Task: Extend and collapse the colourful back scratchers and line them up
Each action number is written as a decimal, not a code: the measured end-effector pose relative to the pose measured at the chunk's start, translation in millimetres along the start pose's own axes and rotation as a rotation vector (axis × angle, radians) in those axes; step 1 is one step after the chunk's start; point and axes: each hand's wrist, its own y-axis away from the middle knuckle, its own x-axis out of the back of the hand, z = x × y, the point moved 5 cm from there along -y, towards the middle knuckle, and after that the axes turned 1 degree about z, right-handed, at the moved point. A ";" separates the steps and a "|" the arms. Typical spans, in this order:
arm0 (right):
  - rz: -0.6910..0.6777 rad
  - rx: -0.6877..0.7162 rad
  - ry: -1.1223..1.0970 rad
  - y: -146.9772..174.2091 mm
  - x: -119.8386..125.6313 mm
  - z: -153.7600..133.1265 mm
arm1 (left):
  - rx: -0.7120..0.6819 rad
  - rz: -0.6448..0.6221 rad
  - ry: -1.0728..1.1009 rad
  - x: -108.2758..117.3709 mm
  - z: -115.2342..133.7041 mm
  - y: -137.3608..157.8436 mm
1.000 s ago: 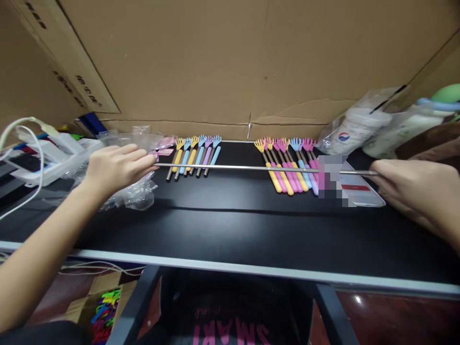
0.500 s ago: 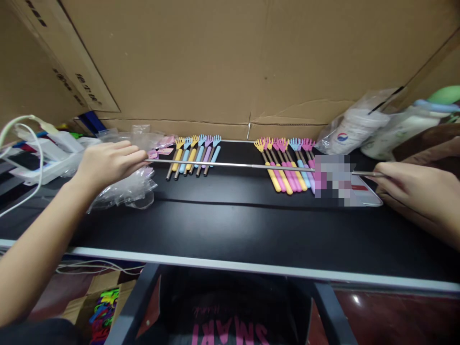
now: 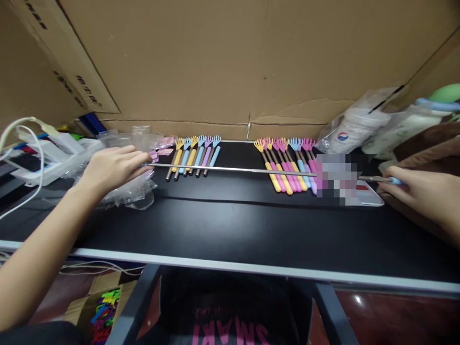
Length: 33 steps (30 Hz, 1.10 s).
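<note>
A telescopic back scratcher (image 3: 230, 168), its thin metal rod drawn out long, stretches level above the black table between my two hands. My left hand (image 3: 113, 167) is closed around its thin end, where a bit of light blue shows and the fingers hide the rest. At the other end my right hand (image 3: 419, 189) grips the light blue handle (image 3: 397, 180). Behind the rod, several short back scratchers (image 3: 196, 155) lie side by side left of centre. Another group of back scratchers (image 3: 285, 167), in yellow, pink, blue and purple, lies right of centre.
Clear plastic bags (image 3: 132, 189) lie under my left hand, near a white power strip (image 3: 46, 160) with cables. A bagged cup (image 3: 359, 129) and a bottle (image 3: 398, 129) stand at the back right. Cardboard (image 3: 215, 62) walls the rear. A box of colourful items (image 3: 104, 311) sits below.
My right hand has shifted slightly right and down, and the blue handle now shows at its fingers. The rod sits a little lower. My left hand keeps its grip, slightly lower.
</note>
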 end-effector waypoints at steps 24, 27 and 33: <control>0.114 -0.039 0.204 1.0 -17.3 11.3 | -0.103 -0.041 -0.149 -2.2 2.6 5.2; 0.089 -0.057 0.243 -1.0 -23.2 19.0 | -0.128 -0.035 -0.219 -0.7 3.8 6.4; -0.010 -0.111 0.208 -6.3 -32.9 30.6 | -0.137 -0.029 -0.231 1.2 2.1 9.8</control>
